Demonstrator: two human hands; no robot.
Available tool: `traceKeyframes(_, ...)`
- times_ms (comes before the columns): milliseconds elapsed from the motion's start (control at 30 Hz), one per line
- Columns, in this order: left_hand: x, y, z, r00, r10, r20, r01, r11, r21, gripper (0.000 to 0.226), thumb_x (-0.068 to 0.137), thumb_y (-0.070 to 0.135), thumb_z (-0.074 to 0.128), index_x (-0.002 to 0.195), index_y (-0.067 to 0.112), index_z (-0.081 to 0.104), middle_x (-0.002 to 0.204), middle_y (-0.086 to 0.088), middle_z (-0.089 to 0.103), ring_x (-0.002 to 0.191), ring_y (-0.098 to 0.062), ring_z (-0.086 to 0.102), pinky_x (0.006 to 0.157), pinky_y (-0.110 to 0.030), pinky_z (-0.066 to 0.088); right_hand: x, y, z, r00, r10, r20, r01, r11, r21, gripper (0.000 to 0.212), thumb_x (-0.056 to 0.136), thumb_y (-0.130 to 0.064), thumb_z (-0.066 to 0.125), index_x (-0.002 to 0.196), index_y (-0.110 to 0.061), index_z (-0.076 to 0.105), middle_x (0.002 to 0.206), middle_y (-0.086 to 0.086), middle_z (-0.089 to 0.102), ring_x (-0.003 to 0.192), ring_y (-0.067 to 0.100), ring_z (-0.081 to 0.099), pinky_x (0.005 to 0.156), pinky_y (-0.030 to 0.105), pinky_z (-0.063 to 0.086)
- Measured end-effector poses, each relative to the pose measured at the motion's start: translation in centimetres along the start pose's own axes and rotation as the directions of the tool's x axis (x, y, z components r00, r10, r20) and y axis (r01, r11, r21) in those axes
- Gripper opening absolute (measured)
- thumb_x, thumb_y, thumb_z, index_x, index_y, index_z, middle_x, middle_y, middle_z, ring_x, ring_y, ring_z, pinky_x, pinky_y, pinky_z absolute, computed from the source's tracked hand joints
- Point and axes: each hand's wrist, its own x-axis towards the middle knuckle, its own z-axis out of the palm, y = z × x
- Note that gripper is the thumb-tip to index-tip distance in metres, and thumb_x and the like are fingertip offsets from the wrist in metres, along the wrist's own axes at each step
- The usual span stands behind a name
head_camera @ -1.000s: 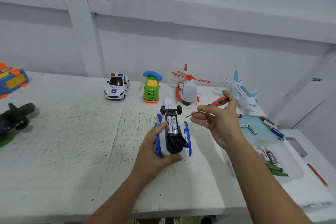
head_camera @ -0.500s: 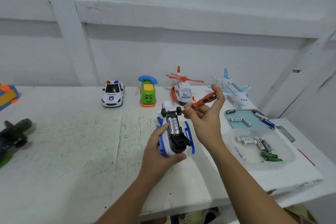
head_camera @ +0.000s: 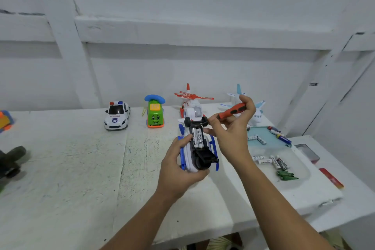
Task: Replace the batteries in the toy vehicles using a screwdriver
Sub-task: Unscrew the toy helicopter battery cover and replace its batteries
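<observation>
Toy vehicle [head_camera: 197,149] in left fingers [head_camera: 179,146], screwdriver [head_camera: 232,110] right

Both bare forearms reach in over the near edge of the bench [head_camera: 81,168] and angle toward each other. The left grip [head_camera: 178,168] curls round an upturned toy [head_camera: 197,154] from its left side. The right grip [head_camera: 233,136], raised just beside it, pinches a screwdriver [head_camera: 231,110] between thumb and fingers.
</observation>
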Motion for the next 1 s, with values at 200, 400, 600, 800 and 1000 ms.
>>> traceKeyframes(200, 2.0, 2.6, 4.7, 1.0, -0.005, -0.005, 0.005, 0.999, -0.047, 0.084, 0.056, 0.004, 0.091, 0.123, 0.043, 0.057, 0.124, 0.021, 0.057, 0.117, -0.001, 0.056, 0.098, -0.03, 0.052, 2.9, -1.2, -4.3, 0.999, -0.003, -0.034, 0.005, 0.999, 0.034, 0.066, 0.087, 0.006, 0.057, 0.122, -0.041, 0.026, 0.098, 0.031, 0.05, 0.087, 0.034, 0.063, 0.072, 0.048, 0.061)
traceKeyframes(400, 3.6, 3.8, 10.1, 1.0, 0.024, -0.013, -0.024, 0.999, -0.042, 0.085, 0.056, 0.012, 0.091, 0.125, 0.044, 0.054, 0.126, 0.02, 0.054, 0.12, -0.005, 0.054, 0.099, -0.039, 0.052, 5.6, -1.4, -9.1, 0.999, 0.016, -0.033, -0.013, 0.997, 0.082, 0.068, 0.087, 0.011, 0.055, 0.122, -0.038, 0.023, 0.09, 0.021, 0.054, 0.084, 0.023, 0.065, 0.072, 0.041, 0.061)
traceKeyframes(600, 3.7, 3.7, 14.8, 0.997, 0.077, -0.031, -0.078, 0.997, -0.026, 0.085, 0.057, 0.007, 0.089, 0.123, 0.047, 0.054, 0.123, 0.016, 0.052, 0.12, -0.006, 0.053, 0.097, -0.035, 0.052, 6.6, -0.7, -13.3, 0.994, 0.1, -0.044, -0.093, 0.986, 0.14, 0.071, 0.088, 0.014, 0.055, 0.128, -0.032, 0.02, 0.087, 0.018, 0.056, 0.079, 0.021, 0.069, 0.073, 0.042, 0.061)
traceKeyframes(800, 3.7, 2.5, 17.0, 0.993, 0.116, -0.03, -0.112, 0.988, 0.107, 0.085, 0.059, 0.012, 0.089, 0.129, 0.042, 0.051, 0.142, 0.0, 0.042, 0.13, -0.009, 0.044, 0.105, -0.025, 0.044, 6.6, 0.0, -16.8, 0.974, 0.216, -0.068, -0.189, 0.94, 0.284, 0.072, 0.088, 0.017, 0.052, 0.129, -0.033, 0.02, 0.091, 0.022, 0.055, 0.073, 0.021, 0.067, 0.07, 0.046, 0.06)
traceKeyframes(1000, 3.6, 1.5, 17.2, 0.991, 0.133, 0.009, -0.132, 0.969, 0.209, 0.083, 0.059, 0.014, 0.086, 0.131, 0.035, 0.053, 0.145, -0.003, 0.038, 0.134, -0.008, 0.041, 0.105, -0.028, 0.045, 5.4, 1.6, -20.2, 0.947, 0.305, -0.098, -0.253, 0.901, 0.353, 0.08, 0.085, 0.018, 0.053, 0.136, -0.035, 0.019, 0.084, 0.022, 0.057, 0.078, 0.027, 0.067, 0.068, 0.046, 0.058)
